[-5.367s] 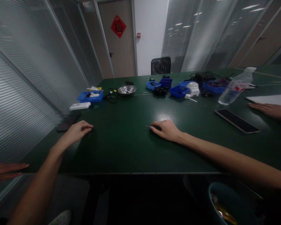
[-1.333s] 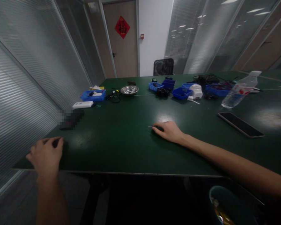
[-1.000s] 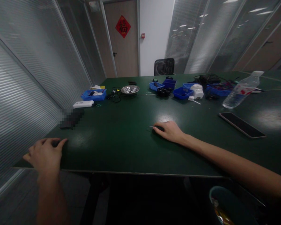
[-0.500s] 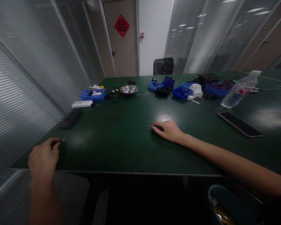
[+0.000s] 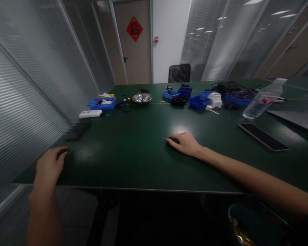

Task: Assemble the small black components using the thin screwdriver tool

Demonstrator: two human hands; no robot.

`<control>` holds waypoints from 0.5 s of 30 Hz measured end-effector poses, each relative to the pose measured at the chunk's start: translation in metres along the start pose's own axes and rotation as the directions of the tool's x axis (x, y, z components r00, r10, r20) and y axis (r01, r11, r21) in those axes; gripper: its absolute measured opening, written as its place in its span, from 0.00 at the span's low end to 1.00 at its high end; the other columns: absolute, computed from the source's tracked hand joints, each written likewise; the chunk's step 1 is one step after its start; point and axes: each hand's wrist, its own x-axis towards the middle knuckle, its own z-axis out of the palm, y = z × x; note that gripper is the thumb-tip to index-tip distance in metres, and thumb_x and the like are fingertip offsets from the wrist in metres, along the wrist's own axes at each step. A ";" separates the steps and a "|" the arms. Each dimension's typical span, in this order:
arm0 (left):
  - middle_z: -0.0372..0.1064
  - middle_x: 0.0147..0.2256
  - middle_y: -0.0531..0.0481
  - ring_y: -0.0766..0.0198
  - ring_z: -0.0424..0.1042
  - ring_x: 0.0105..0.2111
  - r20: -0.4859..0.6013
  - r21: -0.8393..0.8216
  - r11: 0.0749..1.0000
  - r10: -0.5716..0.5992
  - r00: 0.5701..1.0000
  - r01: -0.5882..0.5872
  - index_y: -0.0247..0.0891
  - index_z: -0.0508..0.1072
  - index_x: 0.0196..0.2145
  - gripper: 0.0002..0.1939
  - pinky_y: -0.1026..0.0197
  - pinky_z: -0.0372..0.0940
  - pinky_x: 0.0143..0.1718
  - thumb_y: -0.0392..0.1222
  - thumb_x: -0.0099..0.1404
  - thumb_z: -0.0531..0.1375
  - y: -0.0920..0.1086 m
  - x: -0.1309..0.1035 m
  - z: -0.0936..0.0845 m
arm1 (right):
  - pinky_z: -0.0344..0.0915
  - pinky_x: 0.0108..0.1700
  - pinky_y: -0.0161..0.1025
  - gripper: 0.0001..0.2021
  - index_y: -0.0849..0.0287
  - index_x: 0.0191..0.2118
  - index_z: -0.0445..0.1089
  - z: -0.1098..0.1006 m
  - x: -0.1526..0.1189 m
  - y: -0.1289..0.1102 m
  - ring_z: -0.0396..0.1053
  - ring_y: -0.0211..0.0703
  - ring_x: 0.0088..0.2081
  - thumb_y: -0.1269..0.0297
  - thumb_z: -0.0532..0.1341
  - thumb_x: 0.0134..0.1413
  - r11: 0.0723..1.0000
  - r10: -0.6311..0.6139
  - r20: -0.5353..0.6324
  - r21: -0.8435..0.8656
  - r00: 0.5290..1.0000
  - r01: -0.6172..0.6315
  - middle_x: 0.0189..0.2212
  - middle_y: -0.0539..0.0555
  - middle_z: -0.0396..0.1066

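Note:
At the left end of the green table, my left hand (image 5: 49, 163) is pinched closed, thumb and forefinger round a small dark object (image 5: 62, 152) that is mostly hidden and blurred. My right hand (image 5: 186, 142) rests on the middle of the table, its fingers wrapped round the black handle of a thin-shafted tool, which looks like a screwdriver (image 5: 175, 139). The metal shaft points left, just above the tabletop. Nearest to my left hand lies a dark flat item (image 5: 78, 130), partly pixelated.
A phone (image 5: 264, 136) and a tilted plastic bottle (image 5: 264, 99) are on the right, beside a grey flat panel (image 5: 297, 119). Farther back are blue trays (image 5: 199, 102), a metal bowl (image 5: 142, 98), cables and a white bar (image 5: 90, 113). Below the front edge is a bin (image 5: 231, 213).
My left hand has shifted slightly right and away from me, and the green tip at its fingers no longer shows. A grey flat panel has appeared at the right edge. My right hand stays put.

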 end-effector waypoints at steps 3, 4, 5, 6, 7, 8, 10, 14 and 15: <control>0.72 0.57 0.33 0.43 0.68 0.58 -0.134 0.070 0.996 0.063 0.989 -0.054 0.30 0.80 0.51 0.30 0.47 0.62 0.61 0.55 0.79 0.46 0.006 -0.009 -0.001 | 0.67 0.39 0.40 0.24 0.56 0.57 0.79 0.000 0.000 0.000 0.76 0.45 0.33 0.47 0.52 0.75 1.000 -0.006 -0.003 0.003 1.000 0.006 0.36 0.56 0.82; 0.71 0.59 0.33 0.41 0.67 0.58 -0.162 0.113 0.993 0.061 0.985 -0.043 0.31 0.81 0.50 0.31 0.44 0.62 0.61 0.58 0.78 0.47 0.008 -0.012 -0.001 | 0.67 0.39 0.40 0.24 0.56 0.56 0.79 0.001 0.000 0.000 0.76 0.45 0.33 0.47 0.52 0.75 1.000 -0.006 -0.005 0.000 1.000 0.006 0.36 0.56 0.82; 0.70 0.61 0.34 0.38 0.66 0.58 -0.170 0.156 0.988 0.048 0.984 -0.021 0.33 0.82 0.49 0.32 0.42 0.62 0.59 0.61 0.77 0.48 0.010 -0.016 -0.001 | 0.67 0.40 0.40 0.24 0.56 0.56 0.79 0.001 0.000 -0.001 0.76 0.45 0.33 0.47 0.52 0.75 1.000 -0.005 -0.007 -0.005 1.000 0.005 0.36 0.56 0.82; 0.69 0.62 0.36 0.36 0.66 0.58 -0.160 0.193 0.981 0.029 0.987 0.003 0.36 0.84 0.48 0.32 0.40 0.63 0.57 0.64 0.76 0.49 0.011 -0.019 -0.001 | 0.67 0.40 0.40 0.24 0.56 0.56 0.79 0.001 0.000 -0.001 0.76 0.46 0.33 0.47 0.52 0.75 1.000 -0.003 -0.008 -0.010 1.000 0.003 0.36 0.56 0.82; 0.68 0.63 0.38 0.34 0.65 0.58 -0.140 0.218 0.976 0.012 0.990 0.019 0.39 0.84 0.48 0.32 0.39 0.64 0.55 0.65 0.75 0.51 0.012 -0.021 -0.001 | 0.67 0.40 0.40 0.24 0.55 0.56 0.79 0.001 0.000 -0.001 0.76 0.46 0.33 0.47 0.52 0.75 1.000 -0.002 -0.011 -0.015 1.000 0.002 0.36 0.56 0.82; 0.68 0.64 0.40 0.34 0.65 0.57 -0.121 0.228 0.973 0.000 0.993 0.028 0.41 0.85 0.48 0.31 0.40 0.65 0.53 0.65 0.75 0.52 0.012 -0.022 -0.001 | 0.66 0.39 0.40 0.24 0.55 0.56 0.79 0.001 0.000 -0.001 0.76 0.46 0.33 0.47 0.52 0.75 1.000 -0.001 -0.014 -0.020 1.000 0.001 0.36 0.56 0.82; 0.70 0.63 0.42 0.37 0.66 0.56 -0.110 0.213 0.977 -0.002 0.994 0.025 0.42 0.85 0.47 0.28 0.42 0.65 0.52 0.63 0.75 0.53 0.013 -0.021 0.000 | 0.66 0.39 0.40 0.24 0.55 0.56 0.79 0.001 0.000 -0.001 0.76 0.46 0.33 0.47 0.52 0.75 1.000 -0.001 -0.016 -0.025 1.000 0.001 0.36 0.56 0.82; 0.74 0.59 0.40 0.41 0.68 0.53 -0.119 0.191 0.981 0.054 0.991 -0.031 0.37 0.85 0.43 0.24 0.46 0.64 0.53 0.55 0.76 0.54 0.019 -0.017 0.002 | 0.65 0.38 0.39 0.23 0.55 0.56 0.79 0.002 0.000 0.001 0.76 0.45 0.32 0.47 0.52 0.75 1.000 -0.007 -0.012 -0.011 1.000 0.007 0.35 0.55 0.82; 0.74 0.58 0.39 0.41 0.68 0.53 -0.128 0.190 0.981 0.074 0.989 -0.049 0.36 0.84 0.42 0.23 0.46 0.64 0.54 0.54 0.76 0.54 0.021 -0.017 0.002 | 0.65 0.38 0.39 0.23 0.55 0.56 0.79 0.003 0.001 0.002 0.76 0.45 0.32 0.47 0.52 0.75 1.000 -0.007 -0.015 -0.009 1.000 0.007 0.35 0.55 0.82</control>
